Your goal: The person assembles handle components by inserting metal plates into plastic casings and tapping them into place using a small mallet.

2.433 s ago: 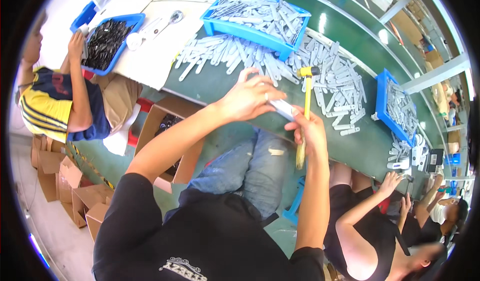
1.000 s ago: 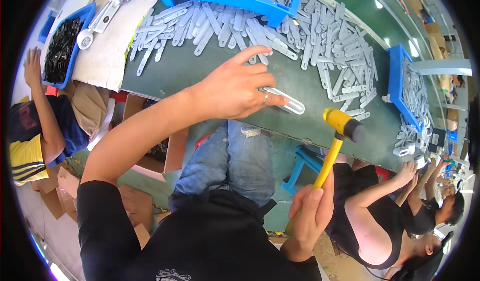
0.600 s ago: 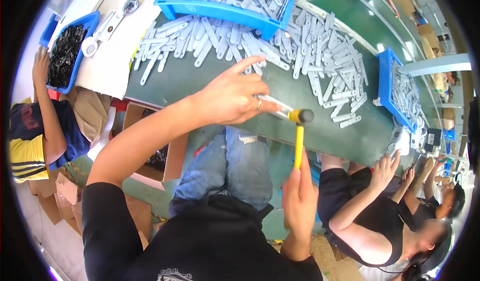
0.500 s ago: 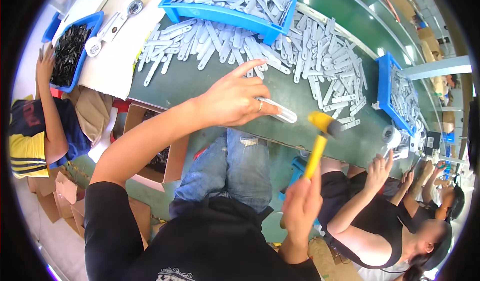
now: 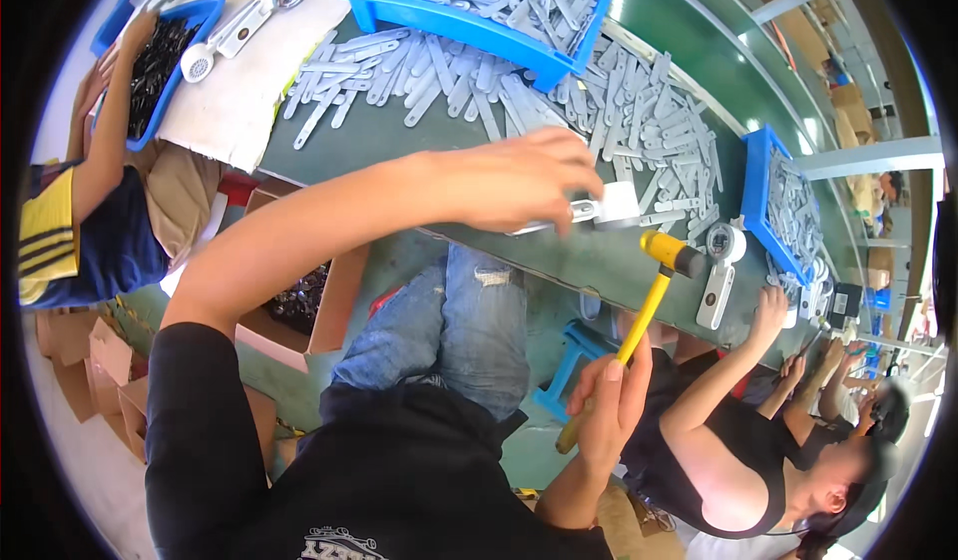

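Note:
My left hand [image 5: 529, 183] reaches over the green bench with its fingers curled round the handle of a white round-headed device [image 5: 617, 204] that looks like a hand shower. The fingers hide most of that handle. In my right hand [image 5: 611, 408] is a mallet [image 5: 644, 310] with a yellow handle and a yellow and black head, held upright near the bench edge. Its head is close to the white device but apart from it. Beyond my left hand lies a heap of grey plastic strips [image 5: 439, 71]. A similar white device [image 5: 717, 276] rests on the bench right of the mallet.
A blue bin [image 5: 439, 13] of grey strips stands at the back, another blue bin [image 5: 758, 176] at the right. On the left are a bin of black parts [image 5: 203, 36] and a white device [image 5: 244, 29]. Co-workers sit on both sides. A cardboard box [image 5: 334, 300] stands below.
My left hand has moved right and now grips a white device where a grey strip showed before. The mallet has shifted slightly right. Another white device now lies nearer on the right.

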### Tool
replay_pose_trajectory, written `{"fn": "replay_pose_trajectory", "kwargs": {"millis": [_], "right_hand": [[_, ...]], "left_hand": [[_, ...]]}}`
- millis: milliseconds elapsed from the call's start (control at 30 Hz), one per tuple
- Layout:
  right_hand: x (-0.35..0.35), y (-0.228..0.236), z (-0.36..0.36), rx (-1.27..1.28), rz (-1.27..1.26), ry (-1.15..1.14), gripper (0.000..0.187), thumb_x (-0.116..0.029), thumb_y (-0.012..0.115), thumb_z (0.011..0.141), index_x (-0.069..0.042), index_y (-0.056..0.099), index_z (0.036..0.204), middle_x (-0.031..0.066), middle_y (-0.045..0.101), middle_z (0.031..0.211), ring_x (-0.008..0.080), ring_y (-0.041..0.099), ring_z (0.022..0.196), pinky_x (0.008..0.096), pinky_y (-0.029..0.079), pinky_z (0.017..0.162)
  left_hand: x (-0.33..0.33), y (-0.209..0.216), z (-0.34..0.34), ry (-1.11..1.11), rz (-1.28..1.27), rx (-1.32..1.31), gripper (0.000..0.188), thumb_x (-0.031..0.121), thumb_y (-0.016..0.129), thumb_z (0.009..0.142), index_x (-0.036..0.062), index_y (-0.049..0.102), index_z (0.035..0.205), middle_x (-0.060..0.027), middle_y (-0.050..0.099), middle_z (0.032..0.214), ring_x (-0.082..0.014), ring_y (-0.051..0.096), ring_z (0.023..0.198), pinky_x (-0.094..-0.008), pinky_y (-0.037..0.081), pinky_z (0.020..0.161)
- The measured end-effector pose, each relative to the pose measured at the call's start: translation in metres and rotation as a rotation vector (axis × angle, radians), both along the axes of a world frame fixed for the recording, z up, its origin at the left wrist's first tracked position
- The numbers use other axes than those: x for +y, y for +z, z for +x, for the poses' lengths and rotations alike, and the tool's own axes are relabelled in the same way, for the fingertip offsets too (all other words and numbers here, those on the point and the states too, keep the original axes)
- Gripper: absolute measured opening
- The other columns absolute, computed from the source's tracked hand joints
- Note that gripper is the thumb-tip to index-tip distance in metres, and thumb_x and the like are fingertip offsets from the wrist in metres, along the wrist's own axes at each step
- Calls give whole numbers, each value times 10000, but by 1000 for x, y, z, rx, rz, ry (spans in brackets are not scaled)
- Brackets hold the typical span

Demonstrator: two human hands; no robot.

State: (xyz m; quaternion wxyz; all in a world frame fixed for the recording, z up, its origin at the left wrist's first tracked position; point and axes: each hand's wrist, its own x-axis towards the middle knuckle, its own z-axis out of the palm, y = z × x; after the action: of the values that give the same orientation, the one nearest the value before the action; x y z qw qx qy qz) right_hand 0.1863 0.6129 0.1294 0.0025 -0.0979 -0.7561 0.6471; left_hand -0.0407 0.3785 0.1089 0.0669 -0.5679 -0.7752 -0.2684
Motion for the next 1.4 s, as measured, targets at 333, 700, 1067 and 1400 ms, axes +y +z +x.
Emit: {"fn": "replay_pose_trajectory", "kwargs": {"millis": [333, 700, 1067, 1400], "right_hand": [[-19, 16, -16, -20, 219, 17, 579, -181, 392, 1159, -85, 206, 1699, 1, 485, 664, 62, 448, 482, 228, 376, 435], [-40, -9, -39, -21, 459, 15, 610, -109, 416, 1119, -69, 219, 1694, -26, 483, 668, 62, 444, 537, 244, 368, 479], [-38, 18, -37, -175, 481, 58, 587, -146, 431, 1132, -178, 278, 1698, -27, 465, 657, 49, 421, 539, 263, 354, 477], [-47, 6, -40, -5, 581, 162, 591, -113, 442, 1112, -74, 274, 1678, 69, 527, 681, 102, 475, 563, 302, 398, 517]], "left_hand": [[-22, -62, 37, 396, 249, 6, 374, 149, 780, 899, 209, 765, 1268, -58, 733, 1024, -237, 702, 920, -480, 486, 1107], [-19, -58, 38, 393, 296, -24, 357, 96, 780, 871, 188, 788, 1216, -54, 738, 988, -237, 699, 927, -478, 470, 1121], [-21, -60, 44, 426, 251, -61, 366, 59, 809, 852, 191, 802, 1194, -22, 762, 1024, -186, 720, 898, -511, 437, 1161], [-16, -60, 52, 570, 320, -410, 1011, 138, 829, 889, 71, 202, 1679, -39, 794, 1114, -250, 705, 1074, -465, 324, 1100]]}}
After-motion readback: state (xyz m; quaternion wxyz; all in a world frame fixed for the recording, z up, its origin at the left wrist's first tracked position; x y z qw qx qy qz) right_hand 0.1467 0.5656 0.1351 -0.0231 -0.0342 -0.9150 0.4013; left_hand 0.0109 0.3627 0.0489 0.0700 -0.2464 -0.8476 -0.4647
